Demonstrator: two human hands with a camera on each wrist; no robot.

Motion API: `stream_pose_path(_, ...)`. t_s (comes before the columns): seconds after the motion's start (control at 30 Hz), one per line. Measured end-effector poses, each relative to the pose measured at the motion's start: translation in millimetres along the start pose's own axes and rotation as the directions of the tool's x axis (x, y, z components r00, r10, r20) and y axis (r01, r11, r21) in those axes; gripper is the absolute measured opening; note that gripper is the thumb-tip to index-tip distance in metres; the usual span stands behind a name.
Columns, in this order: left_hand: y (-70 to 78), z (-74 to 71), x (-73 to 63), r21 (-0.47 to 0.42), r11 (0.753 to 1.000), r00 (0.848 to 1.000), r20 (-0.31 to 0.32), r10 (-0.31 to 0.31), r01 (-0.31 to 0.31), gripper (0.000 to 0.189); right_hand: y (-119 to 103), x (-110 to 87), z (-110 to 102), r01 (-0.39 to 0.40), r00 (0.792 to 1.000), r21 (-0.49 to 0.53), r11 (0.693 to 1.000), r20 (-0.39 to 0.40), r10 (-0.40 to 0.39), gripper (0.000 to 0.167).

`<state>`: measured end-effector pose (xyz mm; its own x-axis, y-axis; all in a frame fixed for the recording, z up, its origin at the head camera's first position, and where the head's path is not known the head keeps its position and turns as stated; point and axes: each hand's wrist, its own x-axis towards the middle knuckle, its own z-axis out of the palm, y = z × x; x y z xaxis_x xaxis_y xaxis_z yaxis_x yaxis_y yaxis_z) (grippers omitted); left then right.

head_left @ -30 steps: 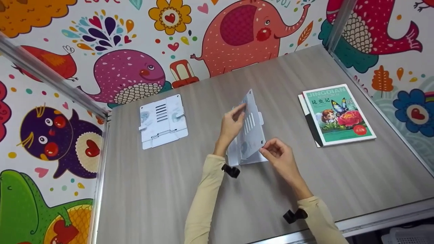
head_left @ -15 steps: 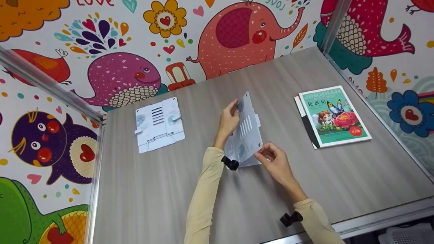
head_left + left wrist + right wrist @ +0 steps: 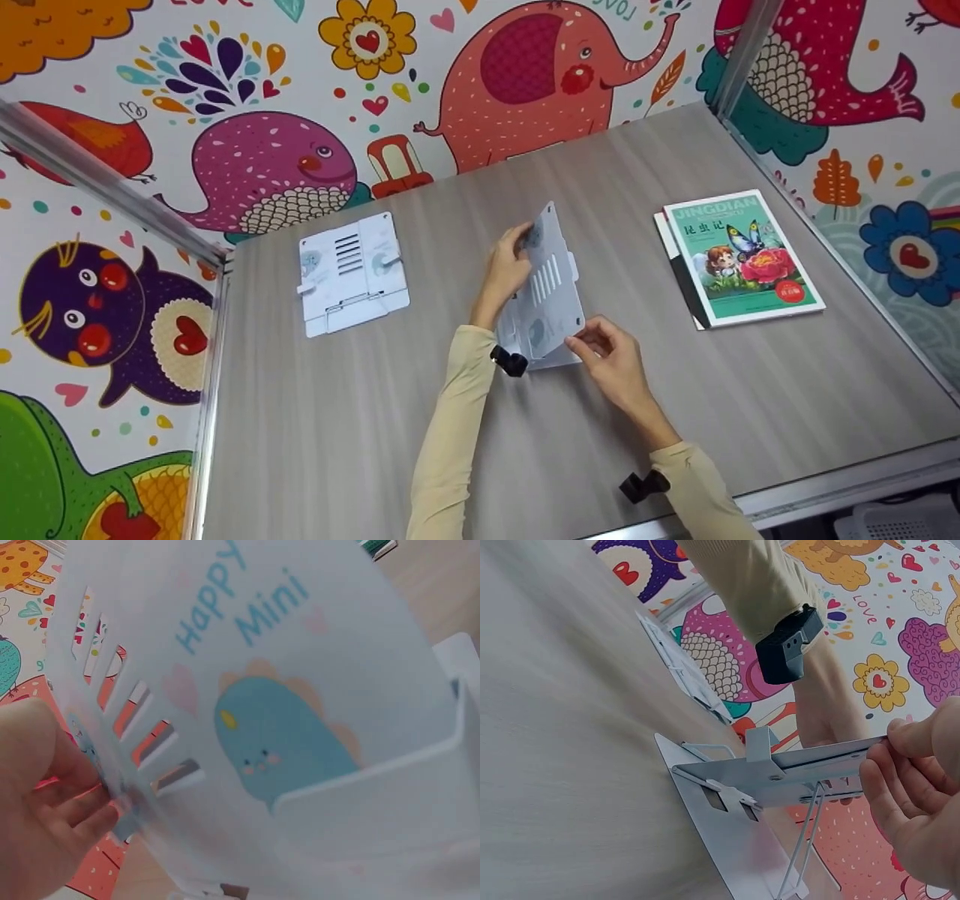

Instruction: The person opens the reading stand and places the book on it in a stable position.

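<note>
A white metal book stand (image 3: pixel 556 300) stands partly unfolded in mid-table, its slotted panel raised at a steep slant over its base plate (image 3: pixel 705 821). My left hand (image 3: pixel 504 274) holds the panel on its left side, fingers curled at the edge. With thumb and fingers, my right hand (image 3: pixel 616 361) pinches the panel's near right corner. The left wrist view shows a blue dinosaur print (image 3: pixel 289 739) and "Happy Mini" on the panel. Seen from the right wrist, wire legs (image 3: pixel 802 847) run between panel and base.
A second white book stand (image 3: pixel 352 281) lies folded flat on the table's left side. At the right, a green-covered book (image 3: pixel 742 255) lies on top of another book. Printed walls border the table (image 3: pixel 337 427) at the back and sides. A metal rail (image 3: pixel 847 480) edges the front.
The raised panel has turned slightly, with both hands still on it. My left hand has slid a little lower along the panel. The view has shifted slightly.
</note>
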<state>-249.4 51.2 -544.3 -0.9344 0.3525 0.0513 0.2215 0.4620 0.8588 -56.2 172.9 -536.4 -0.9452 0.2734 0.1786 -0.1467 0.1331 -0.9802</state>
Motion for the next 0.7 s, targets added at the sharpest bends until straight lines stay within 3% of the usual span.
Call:
stream_pose_path(0.13,-1.7,0.9,0.3,-0.007,1.0,1.0,-0.007,0.017,-0.017,0.054,20,0.5,0,-0.003,1.0,0.008,1.0,-0.026,0.003,0.013)
stream_pose_path(0.3,-1.7,0.6,-0.6,0.006,1.0,1.0,-0.008,0.026,-0.026,0.053,25,-1.4,1,0.073,0.996,-0.021,0.997,-0.041,-0.074,0.013)
stream_pose_path(0.53,-0.4,1.7,-2.5,-0.012,1.0,1.0,-0.021,0.014,-0.014,0.053,19,-1.3,4,0.073,0.995,-0.044,0.996,-0.061,-0.076,0.012)
stream_pose_path(0.7,-0.1,1.8,-3.4,0.012,1.0,1.0,-0.023,-0.004,0.004,0.054,-2,-4.3,4,0.086,0.994,-0.065,0.994,-0.056,-0.09,0.011)
